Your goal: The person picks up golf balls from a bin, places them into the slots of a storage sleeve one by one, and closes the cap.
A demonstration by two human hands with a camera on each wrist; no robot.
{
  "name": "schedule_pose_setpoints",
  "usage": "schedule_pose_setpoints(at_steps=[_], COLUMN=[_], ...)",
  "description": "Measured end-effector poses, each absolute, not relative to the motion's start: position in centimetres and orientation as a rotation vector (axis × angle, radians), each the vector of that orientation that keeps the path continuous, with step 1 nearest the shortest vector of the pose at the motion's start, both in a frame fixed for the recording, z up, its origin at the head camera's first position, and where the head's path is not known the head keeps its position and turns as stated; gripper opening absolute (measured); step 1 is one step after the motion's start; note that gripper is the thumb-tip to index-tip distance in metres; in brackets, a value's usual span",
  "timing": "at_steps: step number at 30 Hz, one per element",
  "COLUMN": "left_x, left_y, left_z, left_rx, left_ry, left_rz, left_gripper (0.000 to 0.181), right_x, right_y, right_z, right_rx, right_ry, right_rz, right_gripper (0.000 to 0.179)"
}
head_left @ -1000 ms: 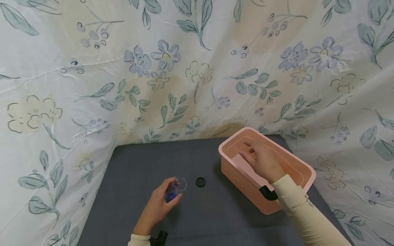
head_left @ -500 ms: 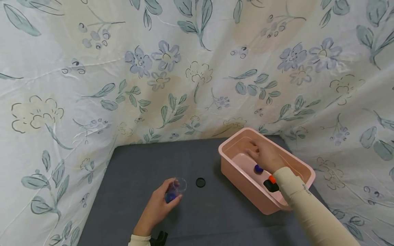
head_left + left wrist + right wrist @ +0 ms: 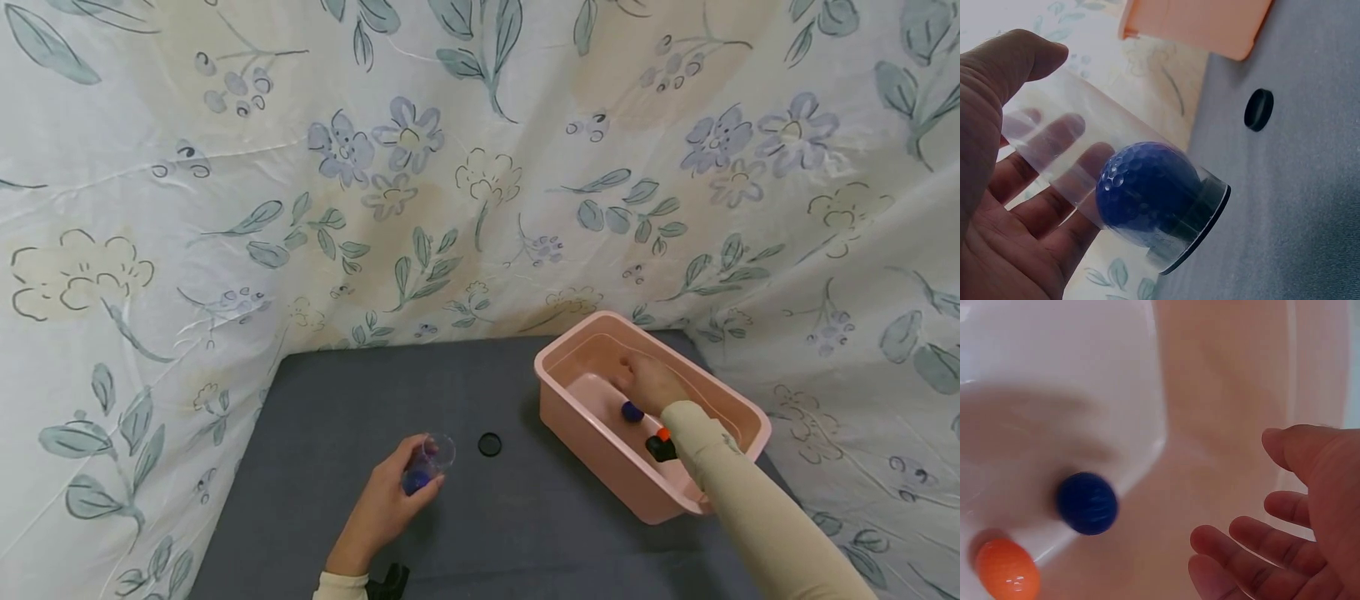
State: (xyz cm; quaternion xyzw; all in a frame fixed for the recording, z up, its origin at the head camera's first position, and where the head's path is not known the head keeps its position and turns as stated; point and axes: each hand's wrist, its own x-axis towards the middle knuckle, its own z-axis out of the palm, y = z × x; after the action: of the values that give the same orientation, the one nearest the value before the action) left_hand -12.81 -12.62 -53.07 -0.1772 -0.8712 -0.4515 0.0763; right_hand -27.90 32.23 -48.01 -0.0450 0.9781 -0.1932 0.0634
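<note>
My left hand (image 3: 384, 504) grips a clear plastic tube (image 3: 1100, 115) held at a tilt over the table. Inside its lower end sits a blue golf ball (image 3: 1147, 194), just above the black cap (image 3: 1202, 231) closing that end; the other end looks uncapped. My right hand (image 3: 652, 386) is down inside the pink bin (image 3: 588, 437), fingers loosely bent and holding nothing. In the right wrist view, a second blue golf ball (image 3: 1087, 503) and an orange golf ball (image 3: 1009, 570) lie in the bin, apart from the fingertips (image 3: 1202, 537).
A black round cap (image 3: 490, 444) lies on the dark grey table (image 3: 375, 392) between the left hand and the bin. Floral cloth (image 3: 480, 192) hangs behind the table and along its sides. The bin's raised rim (image 3: 577, 408) surrounds the right hand.
My right hand has moved lower and slightly rightward in the bin, uncovering the blue and orange golf balls to the head view. The left hand and tube stay almost still.
</note>
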Motion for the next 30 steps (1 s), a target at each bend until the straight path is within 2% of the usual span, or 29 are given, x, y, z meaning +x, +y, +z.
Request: schedule_pose_setpoints(at_steps=[12, 27, 30], left_x=[-12.9, -13.1, -13.1], left_y=[-12.6, -12.6, -12.7], left_z=[-53.2, -53.3, -53.4], left_rx=[-0.524, -0.476, -0.486], left_ry=[-2.615, -2.639, -2.632], left_rz=[-1.368, -1.377, -1.372], left_gripper=[0.052, 0.052, 0.052], right_x=[-29.0, -29.3, -29.6], right_y=[34.1, 34.3, 34.6], right_z=[-51.6, -52.7, -53.4], right_rx=[-0.13, -0.095, -0.137], right_ry=[2.993, 2.898, 2.911], right_rz=[-0.446, -0.406, -0.388], right_gripper=[0.051, 0.053, 0.044])
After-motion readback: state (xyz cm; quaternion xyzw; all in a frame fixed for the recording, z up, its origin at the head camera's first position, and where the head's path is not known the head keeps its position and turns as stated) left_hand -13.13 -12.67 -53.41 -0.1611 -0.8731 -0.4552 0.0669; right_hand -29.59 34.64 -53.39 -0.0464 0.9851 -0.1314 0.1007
